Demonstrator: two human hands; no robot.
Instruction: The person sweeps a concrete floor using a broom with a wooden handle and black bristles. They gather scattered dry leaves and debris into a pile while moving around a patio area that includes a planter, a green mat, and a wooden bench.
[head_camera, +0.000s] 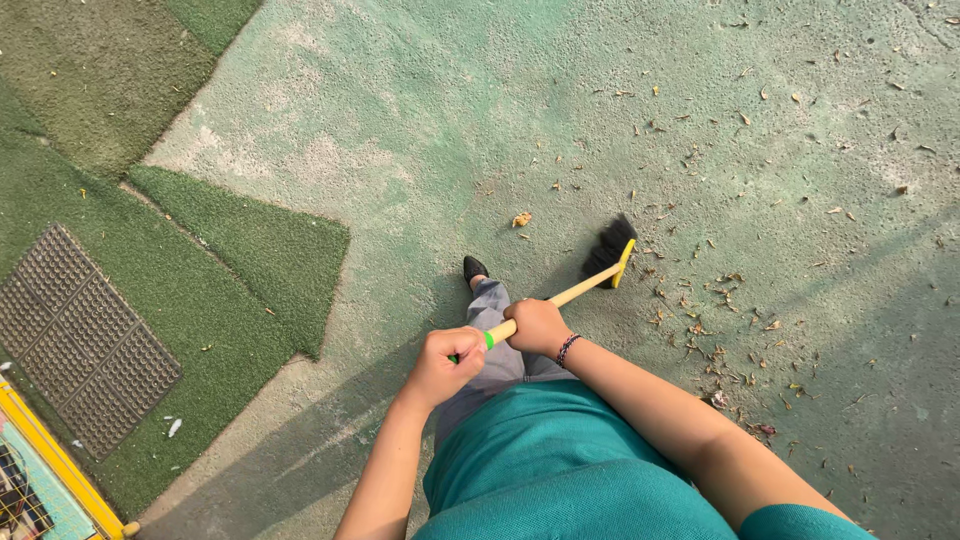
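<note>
The green concrete floor (420, 120) fills most of the view, worn pale in patches. Artificial grass mats (200, 300) cover the side from nine to eleven o'clock, with one wedge-shaped piece (265, 245) pointing toward the centre. On the grass at eight o'clock lies a dark ribbed rubber mat (80, 340). A yellow metal frame (60, 465) cuts the corner at seven o'clock. No package, label or sign shows anywhere.

Dry leaves and twigs (720, 300) are scattered from one to four o'clock.

The broom (575, 285) runs from the centre toward two o'clock: a pale wooden handle with a green band near its top, a yellow head and black bristles (608, 245) resting on the floor, just beside the leaf litter.

The right hand (537, 325), a beaded bracelet on its wrist, is clamped around the handle. The left hand (440, 365), just beside it toward seven o'clock, is closed in a fist over the handle's top end.

A black shoe (474, 268) sits at the centre, near the bristles.
</note>
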